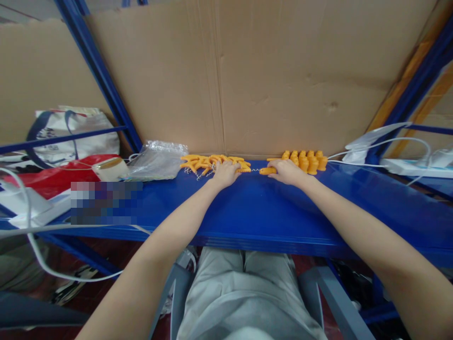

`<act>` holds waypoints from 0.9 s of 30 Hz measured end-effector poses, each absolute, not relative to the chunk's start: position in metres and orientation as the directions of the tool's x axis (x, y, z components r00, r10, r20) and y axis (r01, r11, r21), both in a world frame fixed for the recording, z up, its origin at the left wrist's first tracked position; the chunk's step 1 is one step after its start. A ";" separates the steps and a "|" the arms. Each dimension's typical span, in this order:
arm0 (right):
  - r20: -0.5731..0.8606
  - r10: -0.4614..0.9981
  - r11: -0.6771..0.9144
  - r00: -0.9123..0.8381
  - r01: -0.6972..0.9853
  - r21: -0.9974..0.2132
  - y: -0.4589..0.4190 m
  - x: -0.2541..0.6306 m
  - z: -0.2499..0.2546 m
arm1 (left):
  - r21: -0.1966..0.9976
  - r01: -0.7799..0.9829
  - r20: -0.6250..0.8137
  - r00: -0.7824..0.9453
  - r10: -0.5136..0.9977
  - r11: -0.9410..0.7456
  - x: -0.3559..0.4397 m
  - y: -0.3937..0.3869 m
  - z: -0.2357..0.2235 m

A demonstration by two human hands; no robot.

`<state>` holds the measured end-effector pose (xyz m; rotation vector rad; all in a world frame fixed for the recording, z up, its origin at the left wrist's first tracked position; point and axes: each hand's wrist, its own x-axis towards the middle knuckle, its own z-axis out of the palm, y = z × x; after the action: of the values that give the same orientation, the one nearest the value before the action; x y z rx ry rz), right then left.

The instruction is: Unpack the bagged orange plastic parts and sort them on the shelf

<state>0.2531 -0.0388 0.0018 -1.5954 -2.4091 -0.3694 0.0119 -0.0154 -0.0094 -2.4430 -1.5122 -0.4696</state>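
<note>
My left hand (226, 174) is closed around a corkscrew (245, 168) with an orange plastic handle, and its spiral metal worm points right. My right hand (288, 173) grips an orange plastic piece (266, 171), its end at or near the tip of the worm; whether they touch is too small to tell. Beside and behind my left hand lies a pile of similar orange corkscrews (198, 163), some with spirals hanging toward me. Just right of my right hand stand several orange bottle-shaped plastic pieces (313, 163) in rows. My fingertips are partly hidden.
The blue metal table (262, 212) backs onto a cardboard wall (269, 80). At left are a clear plastic bag (161, 158), a red bag (67, 174), a white tote bag (79, 137) and white cables (30, 236). More white cable (399, 139) runs along the right.
</note>
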 end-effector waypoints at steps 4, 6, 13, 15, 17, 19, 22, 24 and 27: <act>0.313 0.899 0.303 -0.305 0.951 0.057 -0.044 0.250 0.005 | -0.011 0.898 0.388 0.409 0.826 -0.440 0.012 -0.016 -0.010; 0.303 0.910 0.280 -0.283 0.959 0.053 -0.046 0.250 0.007 | -0.018 0.902 0.382 0.404 0.831 -0.431 0.012 -0.017 -0.009; 0.315 0.907 0.266 -0.280 0.960 0.088 -0.046 0.253 0.008 | -0.025 0.917 0.401 0.373 0.837 -0.397 0.012 -0.018 -0.009; 0.318 0.896 0.293 -0.310 0.951 0.101 -0.047 0.251 0.008 | -0.017 0.915 0.417 0.373 0.829 -0.403 0.012 -0.018 -0.009; 0.329 0.877 0.337 -0.352 0.936 0.103 -0.048 0.249 0.008 | -0.015 0.901 0.428 0.398 0.811 -0.434 0.012 -0.018 -0.009; 0.349 0.852 0.382 -0.391 0.919 0.099 -0.048 0.246 0.007 | -0.013 0.871 0.442 0.445 0.779 -0.490 0.013 -0.018 -0.008; 0.391 0.817 0.435 -0.425 0.898 0.067 -0.044 0.246 0.002 | -0.012 0.834 0.476 0.490 0.731 -0.551 0.013 -0.016 -0.007; 0.433 0.791 0.470 -0.432 0.882 0.020 -0.040 0.248 -0.002 | -0.016 0.827 0.492 0.496 0.716 -0.562 0.012 -0.016 -0.006; 0.487 0.754 0.531 -0.441 0.845 -0.058 -0.034 0.252 -0.006 | 0.008 0.817 0.502 0.496 0.709 -0.577 0.011 -0.016 -0.005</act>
<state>0.2519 -0.0335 -0.0064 -1.3022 -2.3149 -0.2671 0.0107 -0.0164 -0.0054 -2.5096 -1.3037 -0.6803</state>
